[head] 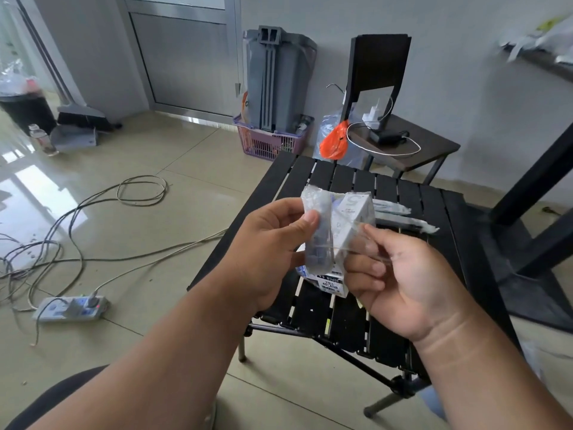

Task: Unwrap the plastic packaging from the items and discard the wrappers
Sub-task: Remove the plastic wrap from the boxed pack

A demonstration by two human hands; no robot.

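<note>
**Two hands peeling clear wrap off a small box above a slatted table**

One black slatted table (412, 200) fills the middle of the view, standing on a tiled floor (186, 169). Behind it stand one dark chair (403, 141) carrying a black adapter and a white cable, one grey bin (279, 79) set in one purple basket (269, 141), and one orange bag (333, 141). On the floor to the left lie several loose cables (93, 206) and one white power strip (71, 308).

The left hand (269, 243) is held above the table, thumb pressed to fingers, pinching one clear plastic wrapper (317, 231). The wrapper is crinkled, see-through and partly peeled away from one small white box (353, 221), which bears a large grey numeral and small printing. The right hand (400, 274) has its fingers curled, pinching a stretched flap of the same film beside the box. The box sits between the two hands, raised over the table. Just below it another printed white pack (330, 282) shows, whether resting on the table I cannot tell.

Two slim, pale wrapped items (403, 217) lie on the table slats beyond the right hand.
</note>
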